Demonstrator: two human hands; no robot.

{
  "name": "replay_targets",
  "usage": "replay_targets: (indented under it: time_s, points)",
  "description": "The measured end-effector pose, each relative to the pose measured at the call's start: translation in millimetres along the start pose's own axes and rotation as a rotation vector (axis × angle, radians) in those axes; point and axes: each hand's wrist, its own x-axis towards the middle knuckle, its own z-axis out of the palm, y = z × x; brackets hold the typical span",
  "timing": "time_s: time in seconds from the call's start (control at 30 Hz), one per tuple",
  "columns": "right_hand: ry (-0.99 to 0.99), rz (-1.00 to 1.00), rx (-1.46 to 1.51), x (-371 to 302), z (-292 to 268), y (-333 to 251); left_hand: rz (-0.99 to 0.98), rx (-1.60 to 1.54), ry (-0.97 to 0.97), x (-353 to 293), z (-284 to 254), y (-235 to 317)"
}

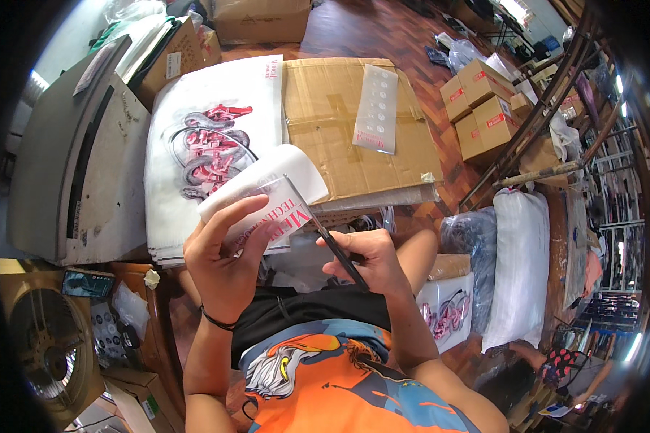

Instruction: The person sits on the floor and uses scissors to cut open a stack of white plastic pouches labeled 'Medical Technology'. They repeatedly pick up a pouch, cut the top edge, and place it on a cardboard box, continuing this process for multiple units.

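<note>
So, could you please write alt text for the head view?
Seen from above, a left hand holds a curled white sheet with red lettering; the right hand grips a slim black-handled tool near it. Beyond lie flat brown cardboard and stacked white sheets with red and grey artwork.

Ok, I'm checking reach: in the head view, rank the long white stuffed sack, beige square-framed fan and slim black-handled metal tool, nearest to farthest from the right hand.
1. Metal tool, held in the right hand.
2. White sack, to the hand's right.
3. Beige fan, far left.
</note>
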Motion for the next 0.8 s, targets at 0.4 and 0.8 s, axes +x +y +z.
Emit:
replay_targets:
  time_s: [0.4,0.8]
  points:
    - [-0.436,0.006,0.307,4,-43,2,-0.157,-0.230,-0.524,20,-26,-11]
    - [-0.548,-0.078,0.227,5,-64,-1,0.023,-0.148,-0.732,37,-14,-8]
